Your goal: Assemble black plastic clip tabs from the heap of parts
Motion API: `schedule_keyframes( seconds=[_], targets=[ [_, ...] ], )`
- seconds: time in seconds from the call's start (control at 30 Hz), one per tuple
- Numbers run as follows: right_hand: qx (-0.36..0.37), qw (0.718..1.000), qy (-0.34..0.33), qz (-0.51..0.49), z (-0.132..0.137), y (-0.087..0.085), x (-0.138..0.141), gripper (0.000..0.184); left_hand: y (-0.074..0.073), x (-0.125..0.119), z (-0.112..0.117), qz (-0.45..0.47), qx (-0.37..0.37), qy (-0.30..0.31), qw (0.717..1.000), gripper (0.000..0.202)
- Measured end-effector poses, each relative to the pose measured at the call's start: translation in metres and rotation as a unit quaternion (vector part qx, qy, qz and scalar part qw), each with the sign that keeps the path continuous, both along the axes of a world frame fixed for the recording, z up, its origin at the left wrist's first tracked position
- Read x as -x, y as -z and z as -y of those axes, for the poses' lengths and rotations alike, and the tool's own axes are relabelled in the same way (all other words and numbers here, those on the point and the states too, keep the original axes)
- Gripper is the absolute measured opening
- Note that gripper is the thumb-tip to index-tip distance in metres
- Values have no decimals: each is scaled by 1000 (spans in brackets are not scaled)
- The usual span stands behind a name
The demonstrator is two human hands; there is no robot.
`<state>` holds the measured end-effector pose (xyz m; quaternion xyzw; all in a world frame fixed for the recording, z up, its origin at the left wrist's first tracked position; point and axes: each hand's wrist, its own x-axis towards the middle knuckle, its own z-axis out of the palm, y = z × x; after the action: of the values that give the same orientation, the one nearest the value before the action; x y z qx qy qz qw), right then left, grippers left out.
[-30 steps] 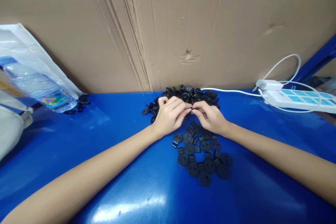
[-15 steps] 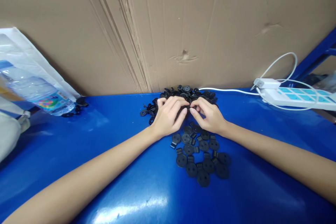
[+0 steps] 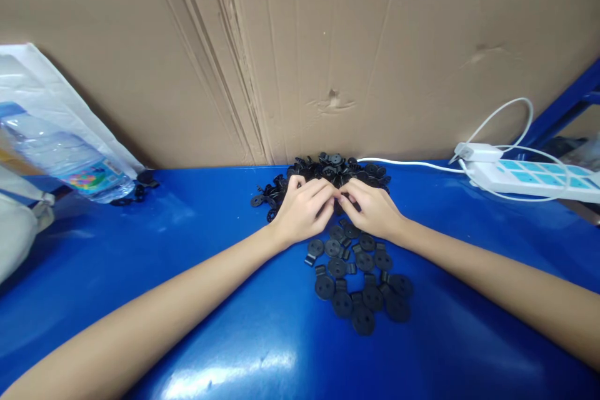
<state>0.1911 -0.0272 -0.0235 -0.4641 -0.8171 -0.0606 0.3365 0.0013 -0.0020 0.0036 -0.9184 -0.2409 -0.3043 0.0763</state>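
Note:
My left hand (image 3: 307, 208) and my right hand (image 3: 370, 207) meet fingertip to fingertip in front of a heap of small black plastic parts (image 3: 335, 162). Both are closed in a pinch, thumbs against forefingers. Whatever lies between the fingertips is hidden by the fingers. Just below the hands, several black round discs with two holes and a short clip-like tab (image 3: 363, 319) lie spread on the blue table (image 3: 225, 319). The nearest of these discs sit right under my right wrist.
At the left, a plastic water bottle (image 3: 70, 153) leans by a white bag (image 3: 51, 81), with a few black parts (image 3: 135, 194) at its base. A white power strip (image 3: 529, 184) with a charger (image 3: 478, 152) and cable lies right. Cardboard (image 3: 375, 62) stands behind.
The fingertips of my two hands have come closer together and now touch. The view has shifted slightly; the discs on the table lie as before.

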Motion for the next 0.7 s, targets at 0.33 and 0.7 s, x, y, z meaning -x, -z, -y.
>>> schedule_keyframes(
  seconds=[0.33,0.7],
  targets=[
    [56,998,8,-12,0,-1,0,22,2,-1,-2,-13,7,0,1000,16],
    [63,986,-26,-153,-2,1,-1,19,1,-1,-2,-21,9,-7,1000,17]
  ],
)
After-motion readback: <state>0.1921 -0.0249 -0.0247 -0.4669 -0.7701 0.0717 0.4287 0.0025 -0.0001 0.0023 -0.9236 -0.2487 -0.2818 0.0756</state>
